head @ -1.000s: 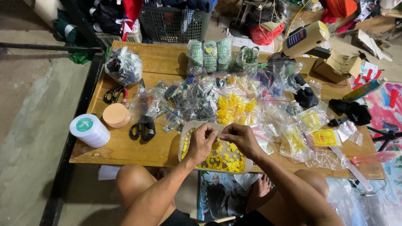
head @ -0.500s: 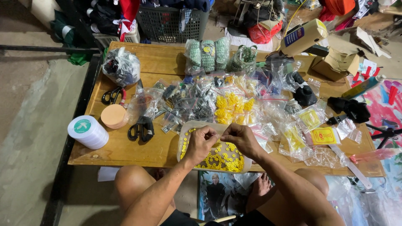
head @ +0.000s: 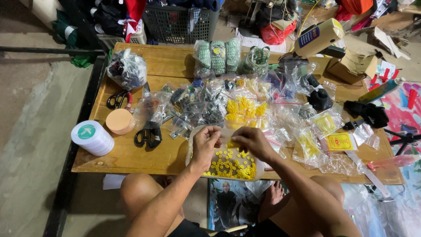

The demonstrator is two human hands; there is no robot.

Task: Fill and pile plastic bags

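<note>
A: How do the hands look from your end?

B: I see both hands together over the near edge of the counter point(head: 131, 158). The left hand point(head: 204, 145) has its fingers curled and pinched on the rim of a small clear plastic bag point(head: 223, 134). The right hand point(head: 253, 142) is also closed, pinching the same bag from the other side, with something small and yellow at its fingertips; I cannot tell whether that is one button or several.

A: And what is under them?

B: I see a white tray point(head: 258, 169) right below the hands, holding a heap of yellow buttons point(head: 230, 166). It sits at the counter's near edge, above the person's knees.

A: What else is close by?

B: To the left of the hands I see black scissors point(head: 148, 134), a round peach-coloured disc point(head: 119, 121) and a white tape roll point(head: 92, 137) near the counter's left corner. A second pair of scissors point(head: 118, 100) lies further back. Behind the hands I see many clear packets, some with yellow pieces point(head: 244, 109), some with dark ones point(head: 199, 107).
</note>
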